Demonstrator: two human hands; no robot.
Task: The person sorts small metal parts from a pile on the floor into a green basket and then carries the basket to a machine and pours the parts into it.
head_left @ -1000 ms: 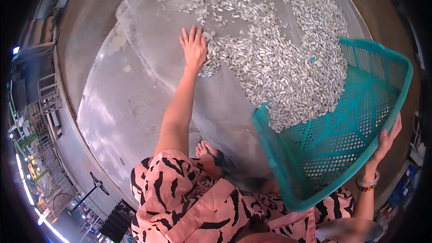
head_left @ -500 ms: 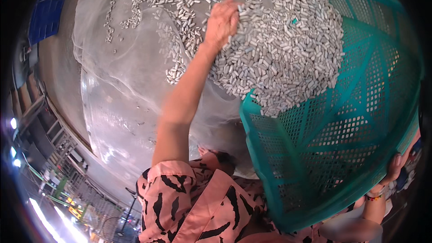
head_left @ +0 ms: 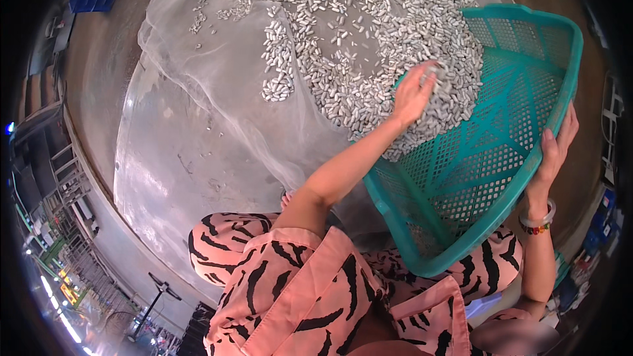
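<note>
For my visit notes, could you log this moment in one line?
Left hand: on pale pieces | Right hand: holding green basket | Pale pieces: heaped at green basket's open side

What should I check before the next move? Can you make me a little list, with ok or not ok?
1. Right hand holding the basket: ok, it grips the outer edge on the right.
2. Basket up against the grey pieces: ok, some lie right at its open side.
3. Left hand at the pieces: ok, it is on them, close to the basket.
4. Left hand's grip: cannot tell, it looks blurry there.
5. Pieces all in one heap: not ok, some are scattered off to the left.
6. Sheet smooth: not ok, it has wrinkles.
</note>
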